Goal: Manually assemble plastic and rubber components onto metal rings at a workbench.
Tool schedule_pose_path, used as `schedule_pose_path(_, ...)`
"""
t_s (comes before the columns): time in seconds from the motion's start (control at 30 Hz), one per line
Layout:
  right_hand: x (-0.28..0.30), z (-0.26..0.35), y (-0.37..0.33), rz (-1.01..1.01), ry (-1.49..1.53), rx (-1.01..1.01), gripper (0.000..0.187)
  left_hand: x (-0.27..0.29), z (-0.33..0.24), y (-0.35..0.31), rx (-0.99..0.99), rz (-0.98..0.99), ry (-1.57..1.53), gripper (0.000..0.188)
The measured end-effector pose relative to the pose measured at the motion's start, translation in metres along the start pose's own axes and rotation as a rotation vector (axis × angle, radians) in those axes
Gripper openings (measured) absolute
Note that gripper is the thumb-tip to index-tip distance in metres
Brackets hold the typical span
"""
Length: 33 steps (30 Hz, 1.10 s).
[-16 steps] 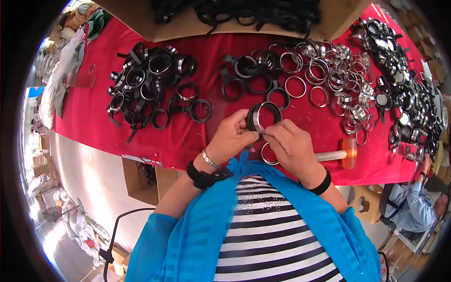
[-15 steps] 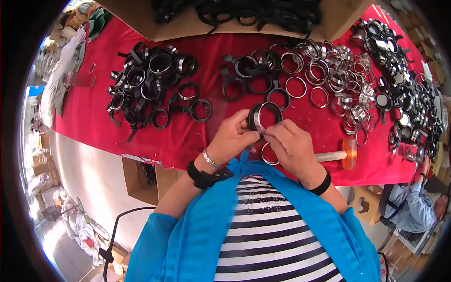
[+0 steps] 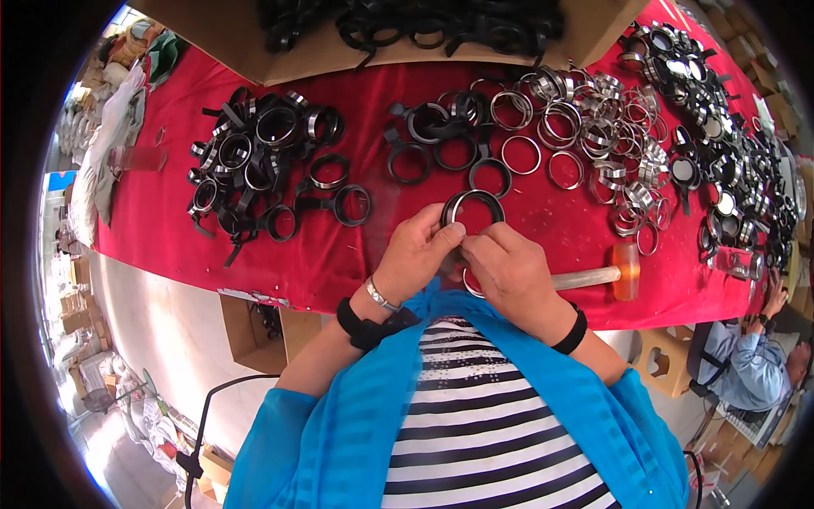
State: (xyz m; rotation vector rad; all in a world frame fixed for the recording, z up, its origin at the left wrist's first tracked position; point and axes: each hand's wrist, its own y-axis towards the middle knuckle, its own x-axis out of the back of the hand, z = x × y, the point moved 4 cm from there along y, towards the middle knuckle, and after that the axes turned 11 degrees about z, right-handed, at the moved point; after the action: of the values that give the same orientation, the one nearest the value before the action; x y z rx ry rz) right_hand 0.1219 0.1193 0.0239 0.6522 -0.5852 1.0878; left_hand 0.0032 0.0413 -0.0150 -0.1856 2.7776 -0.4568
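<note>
Between my two hands, just above the table's near edge, is a black ring (image 3: 498, 209) with a shiny silver band at its rim. My left hand (image 3: 415, 256) grips its left side, with the thumb laid along the lower rim. My right hand (image 3: 515, 270) closes on the lower right side, its fingers bent and hiding part of the ring. Under the right fingers, a loose silver ring (image 3: 468, 287) lies mostly covered. To the right of that hand rests a mallet (image 3: 626, 271) with an orange head and a pale handle.
Black rings with tabs (image 3: 275, 127) heap at the left, more (image 3: 455, 153) at centre. Silver rings (image 3: 562, 125) pile right of them; black and silver pieces (image 3: 729, 148) spread far right. A cardboard box (image 3: 254, 69) stands at the back. Another person (image 3: 750, 369) works at right.
The ring in my hands has tipped, its opening showing at a different angle. My left thumb has moved up onto its rim. The table's things have shifted slightly left in view.
</note>
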Motion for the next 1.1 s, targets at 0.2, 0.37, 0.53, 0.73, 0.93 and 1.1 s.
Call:
schedule_pose_path(0.2, 0.02, -0.034, -0.008, -0.251, 0.474, -0.29, 0.014, 0.0, -0.004, 0.002, -0.036, 0.01, -0.106, 0.037)
schedule_pose_path(0.37, 0.001, -0.05, -0.005, -0.099, 0.788, -0.468, 0.034, -0.002, -0.003, 0.002, -0.042, 0.07, -0.124, 0.038)
schedule_pose_path(0.53, -0.015, -0.055, -0.01, -0.102, 1.017, -0.532, 0.031, -0.001, -0.001, -0.001, -0.01, 0.097, -0.157, 0.036)
schedule_pose_path(0.73, -0.043, -0.07, -0.022, 0.139, 0.623, -0.537, 0.034, 0.075, 0.023, -0.021, -0.066, -0.357, 0.699, 0.027)
schedule_pose_path(0.93, -0.065, -0.063, -0.05, 0.527, 0.12, -0.269, 0.023, 0.159, -0.024, -0.04, -0.041, -0.818, 1.483, 0.04)
schedule_pose_path(1.1, -0.08, -0.068, -0.056, 0.729, -0.11, -0.262, 0.02, 0.152, -0.035, -0.011, -0.128, -0.901, 1.57, 0.047)
